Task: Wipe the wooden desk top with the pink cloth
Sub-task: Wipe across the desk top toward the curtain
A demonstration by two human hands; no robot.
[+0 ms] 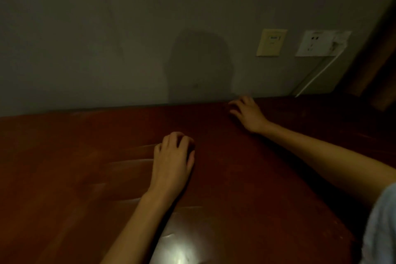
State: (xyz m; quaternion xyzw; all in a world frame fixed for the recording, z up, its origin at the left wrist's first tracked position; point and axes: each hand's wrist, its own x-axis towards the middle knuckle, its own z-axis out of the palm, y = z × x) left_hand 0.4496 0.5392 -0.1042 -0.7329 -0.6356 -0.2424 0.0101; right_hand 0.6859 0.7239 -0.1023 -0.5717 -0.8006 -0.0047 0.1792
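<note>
Dim light falls on a grey wall point(107, 38) and on the reddish-brown wooden table point(267, 178) that runs up against it.

Left hand point(173, 161) lies palm down near the middle of the table, its forearm coming in from the near edge. Its fingers are curled downward with the knuckles raised, and the space under the fingertips is dark, so I cannot tell whether they grip anything. Right hand point(246, 113) reaches further, to the far edge of the table where wood meets wall. Its fingers are bent and spread, tips touching the surface, with nothing visible in its grasp. The two hands are well apart, the right one further away and to the right.

The pink cloth cannot be made out in this light. If it lies under either hand, the picture does not show it.

Just left of the left hand, a few pale curved streaks point(128, 163) cross the wood. At the near edge a bright patch of glare point(180, 255) reflects off the tabletop beside the left forearm. A light grey-blue sleeve point(381, 227) shows at the near right corner.

On the wall, a soft rounded shadow point(199, 64) sits above the far edge, between the two hands. To the right of it are two plates side by side: a yellowish plate point(271, 42) and a white socket point(317, 43). From the socket a white cable point(317, 75) slants down to the table's far edge.
</note>
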